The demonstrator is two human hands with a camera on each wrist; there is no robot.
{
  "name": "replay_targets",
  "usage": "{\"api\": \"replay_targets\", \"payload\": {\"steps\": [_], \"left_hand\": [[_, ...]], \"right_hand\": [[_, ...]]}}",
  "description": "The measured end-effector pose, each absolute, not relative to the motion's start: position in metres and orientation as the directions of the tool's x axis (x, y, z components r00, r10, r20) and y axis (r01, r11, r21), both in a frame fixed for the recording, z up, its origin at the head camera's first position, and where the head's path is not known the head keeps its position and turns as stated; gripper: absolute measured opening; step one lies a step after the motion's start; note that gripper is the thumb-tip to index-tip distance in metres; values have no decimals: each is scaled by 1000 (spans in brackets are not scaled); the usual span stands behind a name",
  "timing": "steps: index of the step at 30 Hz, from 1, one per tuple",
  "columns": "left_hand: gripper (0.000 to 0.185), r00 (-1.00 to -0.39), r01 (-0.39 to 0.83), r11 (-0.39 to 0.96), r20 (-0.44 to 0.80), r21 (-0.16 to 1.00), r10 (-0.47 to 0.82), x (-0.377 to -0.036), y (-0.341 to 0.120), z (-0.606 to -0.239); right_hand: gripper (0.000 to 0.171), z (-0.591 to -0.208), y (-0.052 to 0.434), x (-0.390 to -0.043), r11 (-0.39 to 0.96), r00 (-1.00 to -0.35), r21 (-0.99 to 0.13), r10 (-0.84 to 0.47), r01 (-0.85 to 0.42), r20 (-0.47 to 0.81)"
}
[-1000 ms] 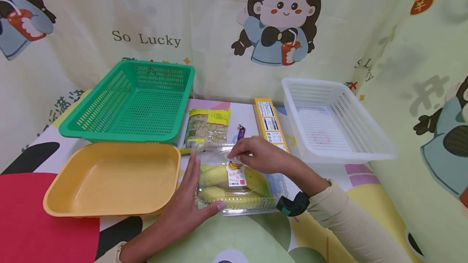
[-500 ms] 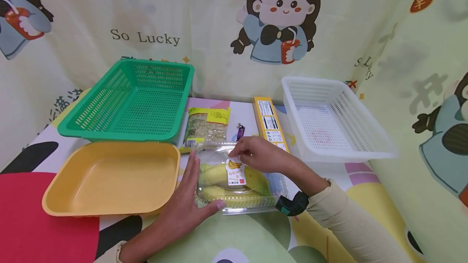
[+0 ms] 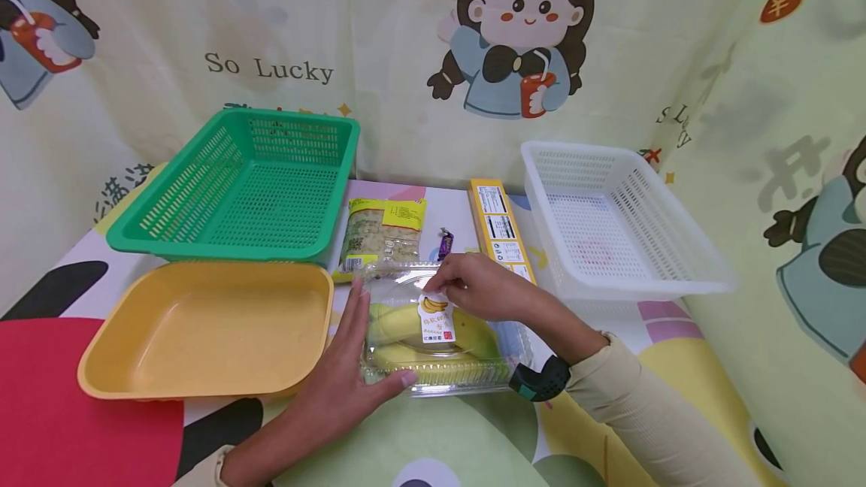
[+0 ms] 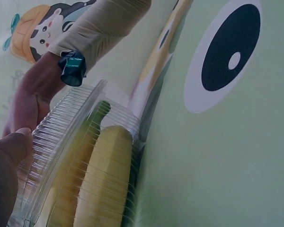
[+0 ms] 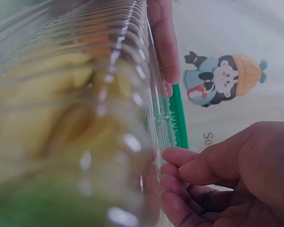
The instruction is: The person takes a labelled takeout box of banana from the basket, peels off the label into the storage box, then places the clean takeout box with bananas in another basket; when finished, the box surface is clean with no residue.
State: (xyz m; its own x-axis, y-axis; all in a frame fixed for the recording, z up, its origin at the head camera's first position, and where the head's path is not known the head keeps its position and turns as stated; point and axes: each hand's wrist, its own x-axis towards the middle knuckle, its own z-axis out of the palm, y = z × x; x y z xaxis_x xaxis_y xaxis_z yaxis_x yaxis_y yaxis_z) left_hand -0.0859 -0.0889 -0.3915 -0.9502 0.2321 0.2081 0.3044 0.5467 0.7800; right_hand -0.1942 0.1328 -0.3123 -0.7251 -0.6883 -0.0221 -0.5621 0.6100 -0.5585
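Observation:
A clear plastic clamshell box [image 3: 399, 378] of bananas [image 3: 395, 323] lies on the table in the head view, its lid down. On the lid is a white label [image 3: 438, 324] with a banana picture. My left hand [image 3: 345, 367] rests along the box's left side, fingers straight, thumb on the front edge. Curled over the lid, my right hand [image 3: 483, 288] pinches at the label's top edge; whether the edge is lifted is hidden. The right wrist view shows its thumb and fingertips [image 5: 177, 163] together against the lid. Ridged box walls show in the left wrist view.
Behind the box lie a yellow-and-clear food bag [image 3: 383, 235], a small purple-wrapped sweet [image 3: 445, 244] and a long yellow carton [image 3: 499, 220]. A green basket [image 3: 291, 250] and an orange tub [image 3: 203, 389] stand left, a white basket [image 3: 649, 288] right.

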Motion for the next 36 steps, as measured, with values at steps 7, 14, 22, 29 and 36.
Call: {"api": "replay_targets", "payload": {"steps": [7,14,22,29,36], "left_hand": [[111,-952,298,547,200,783,233,-86,-89,-391],[112,-953,294,544,198,786,229,-86,-89,-391],[111,-953,296,546,199,784,230,-86,-89,-391],[112,-955,289,550,196,784,223,-86,-88,-391],[113,-959,274,555,182,785,216,-87,-88,-391]], "right_hand": [[24,-313,133,-194,589,-720,-593,-694,-549,-23],[22,-314,133,-192,579,-750,-629,-661,-518,9],[14,-315,128,-193,650,-767,-554,-641,-520,-33],[7,-317,127,-195,663,-789,-583,-611,-470,-60],[3,-318,124,-197,652,-783,-594,-620,-471,-59]]}}
